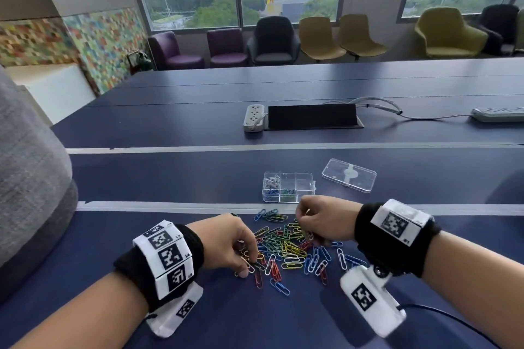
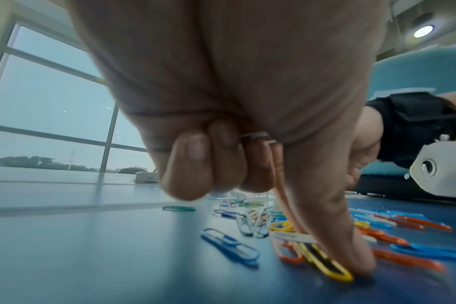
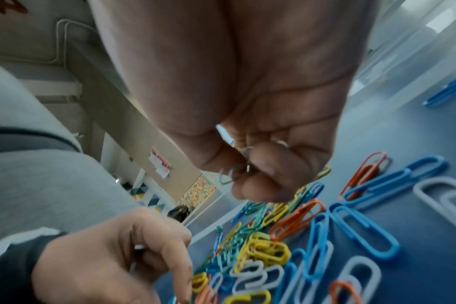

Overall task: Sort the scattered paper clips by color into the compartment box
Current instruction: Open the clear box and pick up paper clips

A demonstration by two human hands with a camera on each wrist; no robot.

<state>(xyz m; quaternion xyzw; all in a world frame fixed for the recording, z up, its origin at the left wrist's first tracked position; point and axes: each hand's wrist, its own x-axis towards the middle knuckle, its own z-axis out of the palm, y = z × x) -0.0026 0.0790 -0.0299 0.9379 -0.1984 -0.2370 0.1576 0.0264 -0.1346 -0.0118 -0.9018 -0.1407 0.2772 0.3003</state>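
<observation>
Both hands down in the pile of paper clips (image 1: 286, 246) near the front edge of the worktop (image 1: 170, 178), mid-sort. Left hand (image 1: 226, 241) curled, white/silver clips (image 2: 255, 136) tucked into the palm while index tip pins a yellow clip (image 2: 325, 263) flat against the worktop. Right hand (image 1: 323, 221) clenched round a few thin silver-grey clips (image 3: 234, 172), hovering just above the far side of the pile. Compartment box (image 1: 287, 187) sits open just beyond the pile, toward the middle of the worktop; silver clips in the far-left cell, blue and green in the near cells, other cells look empty or unclear. Clear lid (image 1: 349, 175) beside the box, to its right.

Risks, judged from here:
- Palmed clips slipping out of either fist while fingers go for another one; loose hold, thin wire, easy to drop back into the mix.
- Yellow clip sliding under fingertip pressure instead of lifting; smooth worktop, flat clip, little edge to catch.
- Tangled clips coming up linked, so a wrong colour rides along into a cell.
- White and silver look alike at a glance; likely mix-up in the far-left cell.
- Small cells with low walls; dumping a handful could spill into a neighbour.
- Wrist or camera housing nudging the light box or sweeping clips toward the front edge.
</observation>
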